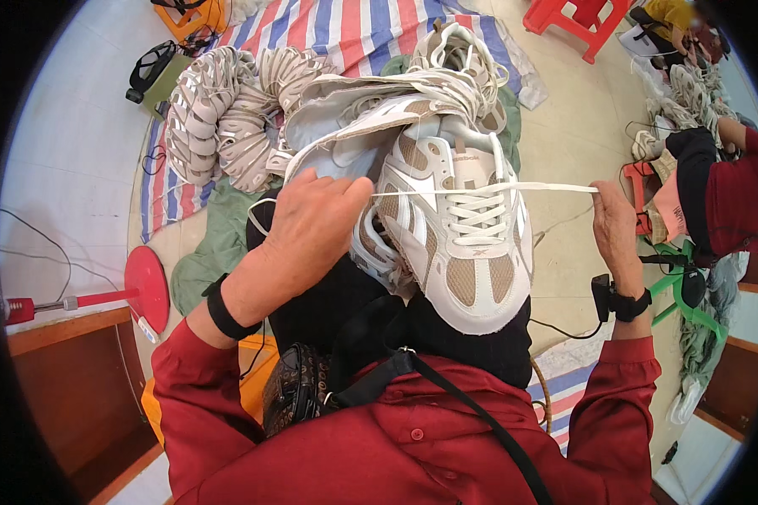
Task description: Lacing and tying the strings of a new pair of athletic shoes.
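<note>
A beige and white sneaker upper (478, 295) with brown mesh panels lies on my lap, toe toward me. Criss-crossed laces run up its front. One off-white shoelace (556, 187) is pulled taut sideways across the upper. At its left end my left hand (313, 217) is closed on the lace, and a loop of it hangs beside the wrist. Out to the right, my right hand (616, 225) pinches the other end between its fingers. Behind the sneaker upper, more unlaced-looking uppers (358, 126) are bunched together, close to my left hand.
Curved stacks of shoe uppers (200, 118) lie on a striped sheet (312, 25) at far left. A red stool (577, 29) stands far right. Another person in a red sleeve (739, 198) sits at right near a green stool (691, 299). A red disc (147, 290) is at left.
</note>
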### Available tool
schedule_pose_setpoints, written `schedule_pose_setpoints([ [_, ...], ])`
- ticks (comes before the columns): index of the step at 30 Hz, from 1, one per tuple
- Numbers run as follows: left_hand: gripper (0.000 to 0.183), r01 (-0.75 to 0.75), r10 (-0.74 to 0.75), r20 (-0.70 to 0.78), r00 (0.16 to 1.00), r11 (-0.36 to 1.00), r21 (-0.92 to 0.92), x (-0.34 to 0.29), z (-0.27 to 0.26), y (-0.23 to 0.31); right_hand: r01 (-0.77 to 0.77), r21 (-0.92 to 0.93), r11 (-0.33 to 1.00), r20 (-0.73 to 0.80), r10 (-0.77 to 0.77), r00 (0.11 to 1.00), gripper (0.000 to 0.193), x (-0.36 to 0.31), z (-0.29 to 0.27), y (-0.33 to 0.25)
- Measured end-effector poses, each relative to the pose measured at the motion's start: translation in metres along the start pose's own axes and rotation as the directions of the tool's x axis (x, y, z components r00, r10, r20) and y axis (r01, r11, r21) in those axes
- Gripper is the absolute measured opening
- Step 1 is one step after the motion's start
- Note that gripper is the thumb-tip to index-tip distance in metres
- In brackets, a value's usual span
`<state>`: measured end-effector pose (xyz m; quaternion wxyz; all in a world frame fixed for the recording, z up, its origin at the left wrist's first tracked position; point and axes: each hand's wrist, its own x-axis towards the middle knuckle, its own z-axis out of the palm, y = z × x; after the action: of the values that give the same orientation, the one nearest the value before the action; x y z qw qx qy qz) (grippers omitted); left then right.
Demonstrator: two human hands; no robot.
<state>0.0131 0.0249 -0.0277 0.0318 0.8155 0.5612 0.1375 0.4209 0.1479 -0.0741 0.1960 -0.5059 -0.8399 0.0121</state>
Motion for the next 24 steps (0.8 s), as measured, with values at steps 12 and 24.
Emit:
schedule_pose_setpoints([
  [12,0.006,0.223,-0.234,0.0,0.972,0.931,-0.289,-0.041,-0.037,-0.03,-0.248,0.049,0.967,-0.019,0.249,0.968,0.016,-0.027,0.003,0.074],
  [24,0.023,0.203,-0.079,-0.326,0.942,0.908,0.367,-0.085,-0.037,-0.09,-0.387,0.017,0.922,-0.107,0.386,0.916,0.022,-0.083,0.007,0.157],
])
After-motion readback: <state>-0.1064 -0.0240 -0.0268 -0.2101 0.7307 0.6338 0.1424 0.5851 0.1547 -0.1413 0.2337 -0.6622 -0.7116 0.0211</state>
